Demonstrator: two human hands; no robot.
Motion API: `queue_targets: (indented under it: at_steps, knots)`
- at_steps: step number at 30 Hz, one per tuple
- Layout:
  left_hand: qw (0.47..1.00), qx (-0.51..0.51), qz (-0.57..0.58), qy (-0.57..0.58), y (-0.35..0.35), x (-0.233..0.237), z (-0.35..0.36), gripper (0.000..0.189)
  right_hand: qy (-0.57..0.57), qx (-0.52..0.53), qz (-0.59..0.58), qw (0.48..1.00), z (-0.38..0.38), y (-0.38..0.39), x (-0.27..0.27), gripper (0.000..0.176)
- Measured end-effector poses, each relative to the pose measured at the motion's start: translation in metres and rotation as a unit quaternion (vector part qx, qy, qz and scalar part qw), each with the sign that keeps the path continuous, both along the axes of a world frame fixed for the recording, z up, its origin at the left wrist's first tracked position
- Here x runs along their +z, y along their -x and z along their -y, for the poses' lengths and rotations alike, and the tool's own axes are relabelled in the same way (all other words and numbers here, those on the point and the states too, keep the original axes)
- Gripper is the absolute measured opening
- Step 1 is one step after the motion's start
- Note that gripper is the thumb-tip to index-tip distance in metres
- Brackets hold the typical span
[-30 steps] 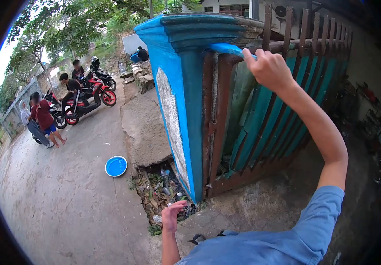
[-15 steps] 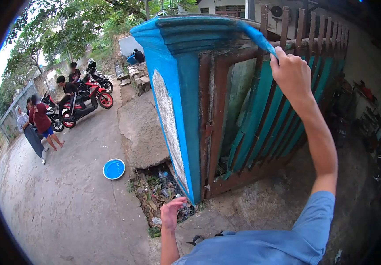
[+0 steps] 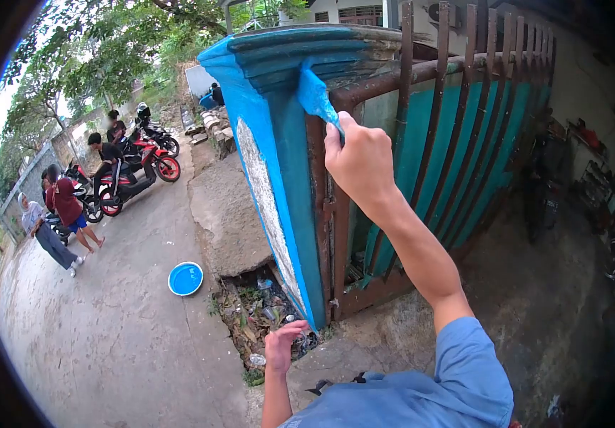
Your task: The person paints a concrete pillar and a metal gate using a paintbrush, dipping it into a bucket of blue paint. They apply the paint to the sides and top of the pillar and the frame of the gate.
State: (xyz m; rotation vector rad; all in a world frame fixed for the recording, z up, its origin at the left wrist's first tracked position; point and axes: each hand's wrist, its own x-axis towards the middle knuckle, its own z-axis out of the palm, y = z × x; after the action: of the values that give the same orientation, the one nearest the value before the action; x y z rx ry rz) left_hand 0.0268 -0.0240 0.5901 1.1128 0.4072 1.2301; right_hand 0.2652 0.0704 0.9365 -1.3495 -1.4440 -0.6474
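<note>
My right hand [image 3: 362,153] is closed around the handle of a paintbrush [image 3: 314,96] coated in blue paint. Its bristles touch the pillar [image 3: 300,192] just below the stepped moulding [image 3: 279,57] at the top. Bright blue covers the pillar's left face and the moulding's left part; the moulding's right part is dark and bare-looking. A rough whitish panel [image 3: 265,189] sits in the left face. Low by the pillar's foot, my left hand [image 3: 285,346] is held in the air with fingers stretched out, holding nothing.
A basin of blue paint [image 3: 185,278] stands on the concrete road. Beside the pillar is a litter-filled ditch [image 3: 265,314]. A brown metal gate with teal panels [image 3: 457,157] rises at right. Several people and motorbikes [image 3: 136,175] are at the back left.
My right hand has moved left and down with the paintbrush, from the moulding's right end to the area beneath it. My left hand has barely shifted.
</note>
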Motion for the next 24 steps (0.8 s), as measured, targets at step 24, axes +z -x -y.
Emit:
queue_targets:
  at_steps: [24]
  knots:
    - [1.0,0.009,0.024,0.017,0.011,0.01,-0.002,0.065,0.064,-0.205,0.028,0.976,0.011,-0.066,0.078,0.02]
